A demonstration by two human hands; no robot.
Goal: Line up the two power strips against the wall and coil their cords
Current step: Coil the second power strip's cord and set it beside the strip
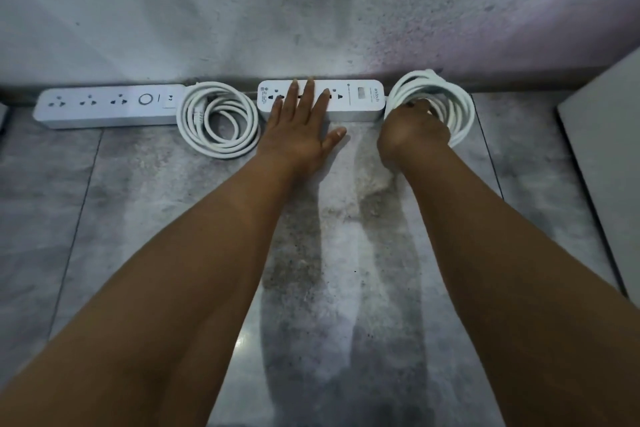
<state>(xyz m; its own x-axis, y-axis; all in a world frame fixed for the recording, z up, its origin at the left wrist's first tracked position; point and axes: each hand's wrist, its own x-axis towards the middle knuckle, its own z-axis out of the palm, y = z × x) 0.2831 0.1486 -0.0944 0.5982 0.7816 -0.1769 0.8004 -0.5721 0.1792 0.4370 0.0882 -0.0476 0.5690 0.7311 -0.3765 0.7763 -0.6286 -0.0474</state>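
Power strips [104, 109] against wall [207, 10] (cords [221, 149] coiled).

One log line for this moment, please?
left hand: flat on right strip | right hand: grips right coil | left strip, left coil: untouched

The person's left forearm [207, 253] and right forearm [485, 236] are bare along the whole length in view, slim and smooth. The left hand [301, 135] and right hand [412, 135] are bare as well, fingernails short.
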